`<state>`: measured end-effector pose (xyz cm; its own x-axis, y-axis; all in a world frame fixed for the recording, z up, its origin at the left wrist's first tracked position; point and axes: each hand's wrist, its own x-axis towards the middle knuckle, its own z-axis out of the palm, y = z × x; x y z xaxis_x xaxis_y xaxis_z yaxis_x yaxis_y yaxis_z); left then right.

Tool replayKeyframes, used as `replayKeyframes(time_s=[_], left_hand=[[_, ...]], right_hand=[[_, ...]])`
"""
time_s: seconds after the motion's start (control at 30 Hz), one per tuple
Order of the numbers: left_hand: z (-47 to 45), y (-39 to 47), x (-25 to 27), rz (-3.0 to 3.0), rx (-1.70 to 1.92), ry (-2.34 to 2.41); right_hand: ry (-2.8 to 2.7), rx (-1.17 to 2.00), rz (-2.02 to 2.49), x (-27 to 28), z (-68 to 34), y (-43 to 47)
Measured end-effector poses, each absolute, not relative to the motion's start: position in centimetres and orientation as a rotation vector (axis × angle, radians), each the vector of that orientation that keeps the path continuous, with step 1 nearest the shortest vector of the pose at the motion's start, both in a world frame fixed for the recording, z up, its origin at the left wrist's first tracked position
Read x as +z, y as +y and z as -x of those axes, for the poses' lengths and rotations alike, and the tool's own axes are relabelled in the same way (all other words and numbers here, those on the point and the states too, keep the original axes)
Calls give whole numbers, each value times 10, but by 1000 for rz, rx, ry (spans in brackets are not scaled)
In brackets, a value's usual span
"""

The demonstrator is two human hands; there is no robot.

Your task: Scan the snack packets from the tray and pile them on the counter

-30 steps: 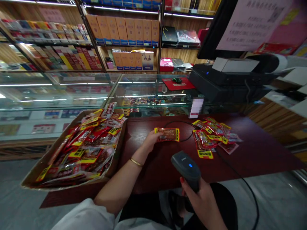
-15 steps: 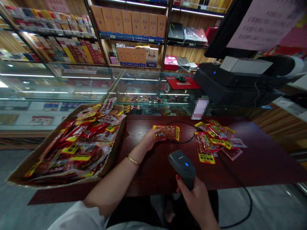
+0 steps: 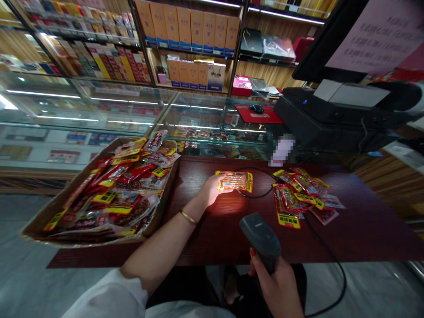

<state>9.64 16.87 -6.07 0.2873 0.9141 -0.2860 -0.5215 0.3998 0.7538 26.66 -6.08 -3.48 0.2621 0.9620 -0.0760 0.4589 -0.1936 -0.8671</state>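
So the left hand (image 3: 213, 190) is pinching one end of a snack packet (image 3: 236, 180), thumb on top, and the packet is sitting just past those fingertips with a bright light falling on it. The right hand (image 3: 276, 282) is wrapping its fingers around a scanner (image 3: 260, 238), nose pointing toward the packet; can't tell if a finger is squeezing the trigger. Looks to me like the scanning step is happening right now. Next move is probably calling for a steady left grip, label facing the scanner, while the right wrist is fine-tuning the aim. Further out, a loose pile of packets (image 3: 300, 194) is lying right of the left fingers on the table (image 3: 212, 238), and a packed cardboard box (image 3: 28, 234) is sitting off to their left.
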Motion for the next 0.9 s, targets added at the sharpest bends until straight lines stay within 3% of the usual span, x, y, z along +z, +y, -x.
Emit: replayKeyframes(time_s=[0.47, 0.67, 0.9], left_hand=[[-107, 152, -54, -702, 1014, 838], [-172, 112, -44, -611, 778, 817], [-264, 136, 0, -660, 659, 734]], right_hand=[[-1341, 799, 1742, -27, -273, -59], [-1274, 669, 1706, -39, -286, -82], [-1276, 654, 1779, -47, -308, -99]])
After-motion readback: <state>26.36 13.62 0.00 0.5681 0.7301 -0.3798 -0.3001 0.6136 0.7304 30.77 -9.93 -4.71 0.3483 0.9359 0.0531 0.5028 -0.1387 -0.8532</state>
